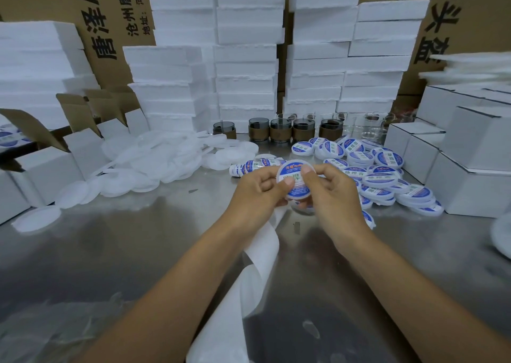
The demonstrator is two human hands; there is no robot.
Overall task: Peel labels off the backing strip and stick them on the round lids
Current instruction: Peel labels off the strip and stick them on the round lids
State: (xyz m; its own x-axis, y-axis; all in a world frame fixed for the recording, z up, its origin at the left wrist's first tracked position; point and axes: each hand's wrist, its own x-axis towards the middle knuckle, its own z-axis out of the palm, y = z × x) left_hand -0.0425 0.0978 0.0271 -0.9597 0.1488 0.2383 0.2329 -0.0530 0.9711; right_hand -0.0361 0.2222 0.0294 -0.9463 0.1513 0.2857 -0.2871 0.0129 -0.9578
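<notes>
Head view: both thumbs press a blue label onto a round lid pinched between the left hand and right hand above the steel table, backing strip trailing below, where uneven pressure could crease it.

Crowding the bench's left edge with plain lids and cartons, walling the far edge with foam stacks, hemming the right with labelled lids and boxes, leaving bare steel toward the near edge.

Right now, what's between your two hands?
A labelled round lid, pinched by the left hand and the right hand, as the head view shows.
</notes>
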